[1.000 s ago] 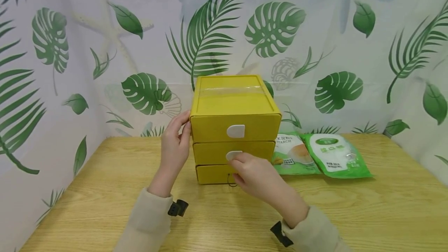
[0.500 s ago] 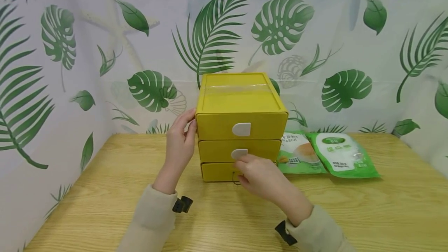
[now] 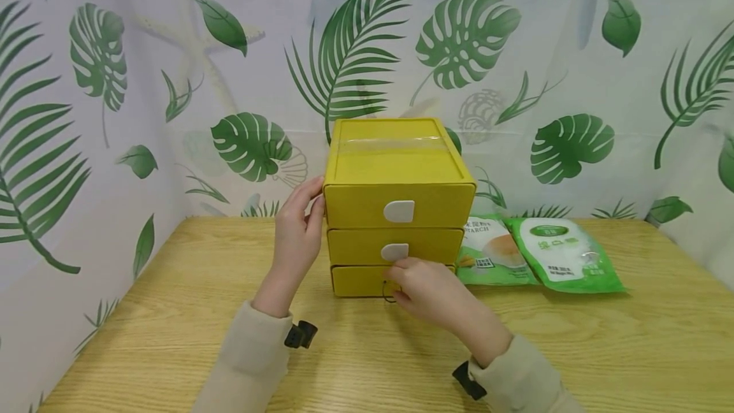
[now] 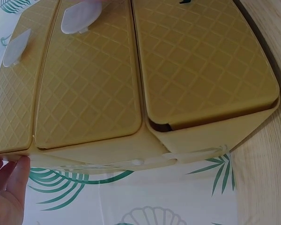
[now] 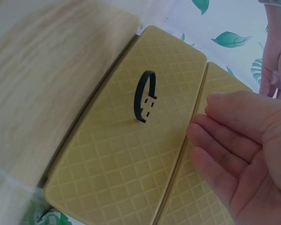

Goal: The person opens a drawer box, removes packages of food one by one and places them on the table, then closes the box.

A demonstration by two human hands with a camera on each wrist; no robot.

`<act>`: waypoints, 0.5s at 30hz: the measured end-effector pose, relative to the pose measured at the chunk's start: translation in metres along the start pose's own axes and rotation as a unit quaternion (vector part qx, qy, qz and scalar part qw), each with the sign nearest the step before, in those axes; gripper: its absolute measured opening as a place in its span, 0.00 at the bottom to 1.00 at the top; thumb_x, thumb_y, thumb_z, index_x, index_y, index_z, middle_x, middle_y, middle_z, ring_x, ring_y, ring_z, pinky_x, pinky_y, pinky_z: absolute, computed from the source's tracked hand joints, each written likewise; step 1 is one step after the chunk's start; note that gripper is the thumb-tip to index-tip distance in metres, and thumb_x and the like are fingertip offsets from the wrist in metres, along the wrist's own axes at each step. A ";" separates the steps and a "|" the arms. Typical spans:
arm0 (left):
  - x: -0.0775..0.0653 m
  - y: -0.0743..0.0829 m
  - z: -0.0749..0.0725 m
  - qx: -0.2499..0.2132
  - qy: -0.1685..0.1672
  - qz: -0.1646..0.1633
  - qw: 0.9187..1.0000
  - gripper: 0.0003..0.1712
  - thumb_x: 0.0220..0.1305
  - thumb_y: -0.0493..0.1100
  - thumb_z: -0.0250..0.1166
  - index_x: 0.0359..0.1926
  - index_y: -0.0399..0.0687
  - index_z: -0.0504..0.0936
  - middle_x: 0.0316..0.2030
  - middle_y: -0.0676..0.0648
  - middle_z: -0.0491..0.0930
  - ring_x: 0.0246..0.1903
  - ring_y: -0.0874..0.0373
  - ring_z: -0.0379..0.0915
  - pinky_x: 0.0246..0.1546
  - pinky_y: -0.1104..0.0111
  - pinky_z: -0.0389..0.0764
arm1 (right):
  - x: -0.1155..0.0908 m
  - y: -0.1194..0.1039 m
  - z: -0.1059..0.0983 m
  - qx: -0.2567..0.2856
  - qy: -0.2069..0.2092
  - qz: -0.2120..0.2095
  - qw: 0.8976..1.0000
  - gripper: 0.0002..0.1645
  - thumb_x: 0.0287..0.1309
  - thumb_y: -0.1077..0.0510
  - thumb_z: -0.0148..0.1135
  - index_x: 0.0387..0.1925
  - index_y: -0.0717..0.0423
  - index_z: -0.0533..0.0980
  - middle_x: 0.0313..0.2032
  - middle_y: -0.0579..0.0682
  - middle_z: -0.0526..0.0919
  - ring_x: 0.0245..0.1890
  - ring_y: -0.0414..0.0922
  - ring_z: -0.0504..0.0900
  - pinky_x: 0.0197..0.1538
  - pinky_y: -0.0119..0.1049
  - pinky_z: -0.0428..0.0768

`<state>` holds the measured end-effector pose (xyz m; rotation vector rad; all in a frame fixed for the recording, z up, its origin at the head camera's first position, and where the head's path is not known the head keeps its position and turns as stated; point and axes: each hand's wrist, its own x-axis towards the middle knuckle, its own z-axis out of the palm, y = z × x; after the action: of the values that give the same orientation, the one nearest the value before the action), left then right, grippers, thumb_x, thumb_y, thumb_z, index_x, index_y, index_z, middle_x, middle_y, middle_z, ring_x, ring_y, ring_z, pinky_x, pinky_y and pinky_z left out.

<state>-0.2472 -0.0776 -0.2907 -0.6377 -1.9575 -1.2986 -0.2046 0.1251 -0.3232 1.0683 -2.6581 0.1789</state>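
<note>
A yellow drawer unit [image 3: 399, 164] with three stacked drawers stands on the wooden table. White tab handles mark the top and middle drawers; a black loop [image 5: 140, 96] is fixed to the bottom drawer [image 4: 206, 70]. My left hand [image 3: 297, 228] rests its fingers against the unit's left side near the top. My right hand [image 3: 427, 289] is at the middle drawer, its fingers curled at the lower edge of that drawer's white handle [image 4: 79, 18] and pinching it. In the right wrist view my thumb and fingers hide this handle. The bottom drawer's front sits slightly proud of the frame.
Two green-and-white bags, a starch bag [image 3: 494, 253] and a second packet [image 3: 568, 257], lie right of the unit. A leaf-printed cloth [image 3: 367, 30] hangs behind and beside the table [image 3: 172, 311].
The whole head view has shifted, so the unit and hands appear farther right. Both hands keep their places on the unit, and the drawers show no clear movement.
</note>
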 end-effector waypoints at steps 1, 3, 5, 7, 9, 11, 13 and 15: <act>0.000 0.000 0.000 0.000 0.000 0.001 1.000 0.16 0.62 0.31 0.52 0.51 0.34 0.73 0.48 0.41 0.73 0.46 0.53 0.70 0.34 0.67 0.79 | 0.000 0.000 0.000 0.000 -0.004 0.000 1.000 0.07 0.45 0.63 0.65 0.29 0.56 0.77 0.27 0.46 0.76 0.25 0.41 0.74 0.25 0.32 0.75; 0.000 -0.001 0.000 0.002 0.001 0.003 1.000 0.16 0.62 0.31 0.52 0.51 0.34 0.73 0.48 0.41 0.73 0.46 0.53 0.70 0.34 0.67 0.79 | 0.000 0.001 0.002 -0.002 -0.012 -0.001 1.000 0.07 0.44 0.63 0.65 0.29 0.57 0.76 0.27 0.46 0.76 0.24 0.41 0.74 0.25 0.33 0.75; 0.000 -0.001 0.000 0.001 0.001 0.005 1.000 0.16 0.62 0.31 0.52 0.51 0.34 0.73 0.48 0.41 0.73 0.46 0.53 0.70 0.34 0.67 0.80 | 0.000 0.001 0.003 -0.005 -0.017 -0.004 1.000 0.08 0.43 0.63 0.66 0.29 0.57 0.76 0.26 0.46 0.75 0.24 0.41 0.74 0.25 0.33 0.75; 0.000 -0.001 0.000 0.001 0.001 0.006 1.000 0.16 0.62 0.31 0.52 0.51 0.34 0.73 0.48 0.41 0.73 0.46 0.53 0.70 0.33 0.67 0.80 | 0.000 0.002 0.004 -0.008 -0.020 -0.008 1.000 0.08 0.42 0.64 0.66 0.27 0.57 0.75 0.25 0.46 0.74 0.23 0.40 0.73 0.24 0.33 0.74; 0.000 -0.002 0.001 0.000 0.001 0.007 1.000 0.16 0.62 0.31 0.52 0.51 0.34 0.73 0.48 0.41 0.73 0.46 0.53 0.70 0.33 0.67 0.80 | 0.000 0.002 0.006 -0.009 -0.022 -0.011 1.000 0.08 0.41 0.64 0.66 0.26 0.56 0.75 0.25 0.45 0.74 0.23 0.40 0.73 0.24 0.32 0.74; 0.000 -0.002 0.000 -0.001 0.001 0.007 1.000 0.16 0.62 0.31 0.52 0.51 0.34 0.73 0.48 0.41 0.73 0.46 0.53 0.70 0.33 0.67 0.80 | 0.000 0.003 0.007 -0.008 -0.024 -0.012 1.000 0.08 0.41 0.65 0.65 0.24 0.55 0.73 0.24 0.44 0.73 0.22 0.39 0.71 0.22 0.32 0.72; 0.000 -0.002 0.000 -0.001 0.001 0.008 1.000 0.16 0.62 0.31 0.52 0.51 0.34 0.73 0.48 0.41 0.73 0.46 0.53 0.70 0.33 0.67 0.80 | 0.000 0.003 0.008 -0.009 -0.027 -0.014 1.000 0.08 0.41 0.65 0.64 0.21 0.54 0.72 0.22 0.43 0.72 0.21 0.39 0.69 0.21 0.31 0.70; 0.000 -0.002 0.000 -0.001 0.002 0.009 1.000 0.16 0.62 0.31 0.52 0.51 0.34 0.73 0.48 0.41 0.73 0.46 0.53 0.70 0.33 0.67 0.80 | 0.001 0.002 0.010 -0.009 -0.030 -0.014 0.999 0.09 0.41 0.65 0.64 0.20 0.52 0.71 0.22 0.43 0.71 0.20 0.38 0.68 0.20 0.30 0.69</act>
<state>-0.2483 -0.0779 -0.2919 -0.6515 -1.9442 -1.2896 -0.2085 0.1243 -0.3322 1.1224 -2.6903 0.1202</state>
